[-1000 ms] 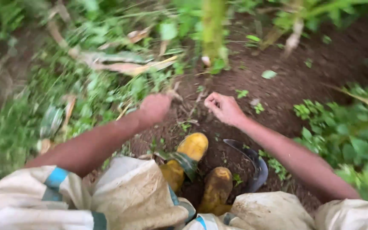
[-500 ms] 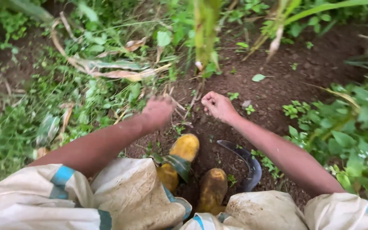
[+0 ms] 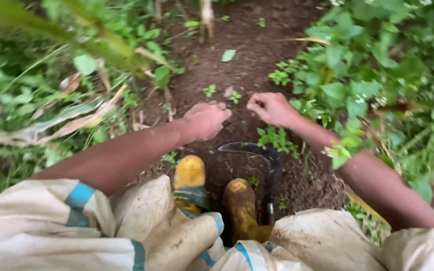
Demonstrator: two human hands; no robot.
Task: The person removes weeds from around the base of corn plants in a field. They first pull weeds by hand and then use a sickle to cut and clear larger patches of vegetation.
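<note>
My left hand (image 3: 206,119) is curled into a fist just above bare brown soil (image 3: 247,65), and nothing shows in its fingers. A short way to the right, my right hand (image 3: 272,108) is also closed, fingers tucked in, beside leafy weeds (image 3: 277,136). A curved dark sickle (image 3: 272,163) lies on the ground below both hands, untouched, its blade arching over my muddy yellow boots (image 3: 189,173) (image 3: 238,196). My dirty cream trousers with blue stripes (image 3: 76,221) fill the bottom of the view.
Dense green plants (image 3: 372,65) crowd the right side. Dry leaves and a long green blade (image 3: 76,118) lie at the left. A strip of open soil with small seedlings (image 3: 209,90) runs away from me.
The view has swung right, away from the thick green stalk. My left hand has left the dry stems at its base, and both hands now hover closer together over soil.
</note>
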